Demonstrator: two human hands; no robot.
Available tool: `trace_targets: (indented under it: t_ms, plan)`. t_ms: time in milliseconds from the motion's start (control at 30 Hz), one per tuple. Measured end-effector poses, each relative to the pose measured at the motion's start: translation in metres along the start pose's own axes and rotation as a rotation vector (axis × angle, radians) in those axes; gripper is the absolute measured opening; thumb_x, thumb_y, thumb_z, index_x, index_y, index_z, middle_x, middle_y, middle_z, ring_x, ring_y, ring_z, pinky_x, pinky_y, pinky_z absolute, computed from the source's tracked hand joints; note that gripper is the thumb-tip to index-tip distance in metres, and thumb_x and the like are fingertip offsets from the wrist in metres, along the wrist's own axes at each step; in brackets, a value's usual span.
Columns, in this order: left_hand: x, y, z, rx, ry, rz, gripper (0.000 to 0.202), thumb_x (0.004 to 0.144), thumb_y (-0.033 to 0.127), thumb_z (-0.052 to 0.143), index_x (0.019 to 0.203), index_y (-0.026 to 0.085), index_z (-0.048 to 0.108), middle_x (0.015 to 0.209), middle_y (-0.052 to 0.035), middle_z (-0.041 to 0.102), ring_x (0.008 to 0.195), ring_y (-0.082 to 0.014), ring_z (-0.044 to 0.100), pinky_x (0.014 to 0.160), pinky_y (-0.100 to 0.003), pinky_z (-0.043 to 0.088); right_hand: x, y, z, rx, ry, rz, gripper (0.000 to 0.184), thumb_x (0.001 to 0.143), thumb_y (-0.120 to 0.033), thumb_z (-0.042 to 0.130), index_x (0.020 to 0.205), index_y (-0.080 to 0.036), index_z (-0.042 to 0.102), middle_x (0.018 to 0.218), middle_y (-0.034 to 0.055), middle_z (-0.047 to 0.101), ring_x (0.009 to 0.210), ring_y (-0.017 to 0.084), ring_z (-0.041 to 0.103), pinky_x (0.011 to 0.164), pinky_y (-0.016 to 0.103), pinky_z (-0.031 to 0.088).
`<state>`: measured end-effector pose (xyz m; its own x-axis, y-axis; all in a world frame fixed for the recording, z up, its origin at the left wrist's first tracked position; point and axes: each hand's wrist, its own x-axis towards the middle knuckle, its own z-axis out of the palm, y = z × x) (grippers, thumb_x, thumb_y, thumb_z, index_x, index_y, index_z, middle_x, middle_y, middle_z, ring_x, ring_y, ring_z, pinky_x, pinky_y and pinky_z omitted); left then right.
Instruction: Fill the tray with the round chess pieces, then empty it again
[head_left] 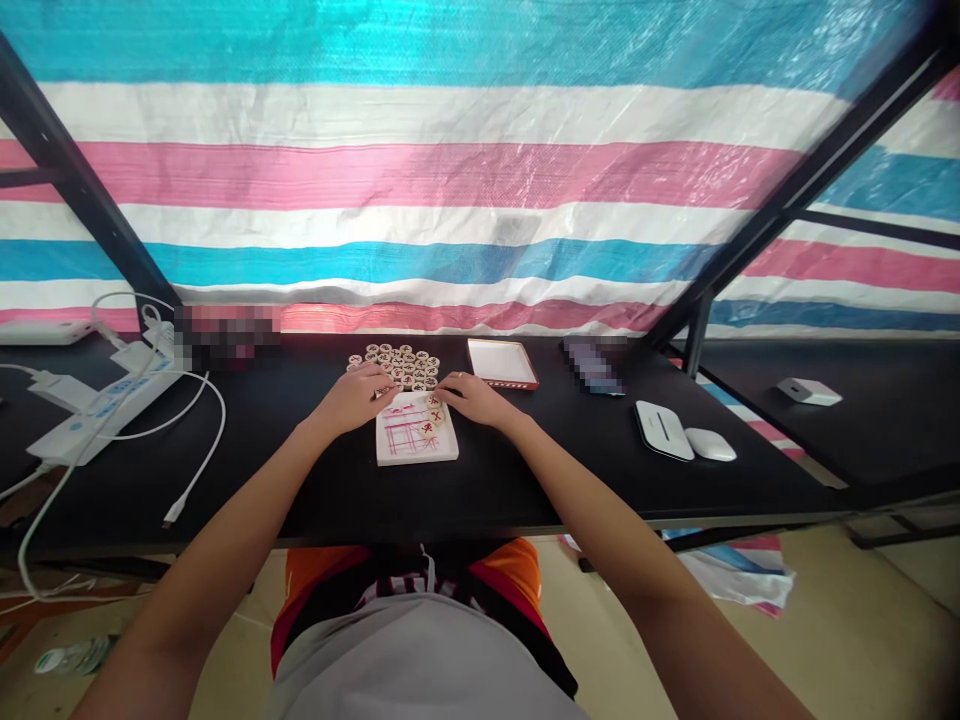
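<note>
Round white xiangqi pieces (406, 366) with dark and red characters lie clustered on the black desk. In front of them is a shallow white box (416, 459) with pink-red lines drawn inside; several pieces (427, 428) sit along its right side. My left hand (358, 397) curves over the cluster's near left edge, thumb and fingers apart, with pieces showing between them. Beside the box's far right corner, my right hand (474, 397) reaches in with fingers extended, tips close to the pieces. Whether either fingertip grips a piece is hard to see.
Behind my right hand lies an open white box lid (501, 362) with an orange-red edge. Farther right are a blurred phone-like object (592, 366), a white flat device (664, 430) and a white mouse (709, 445). A power strip (105, 405) with white cables occupies the left.
</note>
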<state>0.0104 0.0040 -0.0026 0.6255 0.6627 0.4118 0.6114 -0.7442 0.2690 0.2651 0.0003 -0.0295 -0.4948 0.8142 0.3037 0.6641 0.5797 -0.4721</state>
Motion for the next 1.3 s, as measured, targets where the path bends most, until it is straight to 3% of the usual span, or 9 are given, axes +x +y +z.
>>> trace_targets:
  t_ms: [200, 533, 700, 1067, 1300]
  plan:
    - [-0.001, 0.035, 0.012, -0.153, -0.258, 0.19, 0.027, 0.086, 0.042, 0.056, 0.099, 0.022, 0.07, 0.099, -0.0042, 0.068, 0.094, -0.0197, 0.06, 0.089, -0.031, 0.044, 0.0, 0.002, 0.002, -0.002, 0.015, -0.02, 0.024, 0.093, -0.028, 0.049, 0.093, -0.019, 0.071, 0.093, 0.0072, 0.067, 0.089, 0.019, 0.06, 0.086, 0.034, 0.046]
    - [0.002, 0.035, 0.014, -0.152, -0.33, 0.18, 0.019, 0.082, 0.035, 0.063, 0.094, 0.021, 0.07, 0.1, -0.0039, 0.069, 0.096, -0.0197, 0.061, 0.091, -0.03, 0.043, 0.001, 0.004, 0.003, -0.006, 0.013, -0.018, 0.024, 0.093, -0.027, 0.048, 0.094, -0.018, 0.071, 0.094, 0.0072, 0.067, 0.089, 0.019, 0.06, 0.086, 0.033, 0.046]
    - [0.001, 0.034, 0.015, -0.163, -0.322, 0.161, 0.015, 0.083, 0.03, 0.06, 0.09, 0.021, 0.069, 0.095, -0.0024, 0.07, 0.092, -0.0187, 0.062, 0.089, -0.029, 0.044, 0.0, 0.003, 0.002, 0.003, 0.013, -0.025, 0.024, 0.093, -0.027, 0.048, 0.093, -0.017, 0.07, 0.093, 0.0081, 0.067, 0.089, 0.019, 0.06, 0.087, 0.034, 0.046]
    - [-0.002, 0.013, 0.004, -0.054, -0.121, 0.02, 0.036, 0.089, 0.041, 0.049, 0.116, 0.02, 0.061, 0.11, -0.0073, 0.063, 0.101, -0.021, 0.059, 0.09, -0.032, 0.045, 0.001, 0.004, 0.002, 0.009, 0.004, -0.021, 0.023, 0.093, -0.027, 0.049, 0.092, -0.017, 0.07, 0.093, 0.0074, 0.066, 0.088, 0.019, 0.059, 0.085, 0.033, 0.046]
    - [-0.004, -0.008, -0.014, -0.065, -0.097, -0.128, 0.033, 0.083, 0.039, 0.052, 0.106, 0.021, 0.066, 0.108, -0.0053, 0.061, 0.084, -0.0173, 0.06, 0.081, -0.03, 0.046, 0.0, 0.001, 0.001, 0.005, 0.003, -0.004, 0.023, 0.093, -0.026, 0.049, 0.092, -0.017, 0.07, 0.094, 0.0073, 0.067, 0.088, 0.018, 0.06, 0.086, 0.033, 0.046]
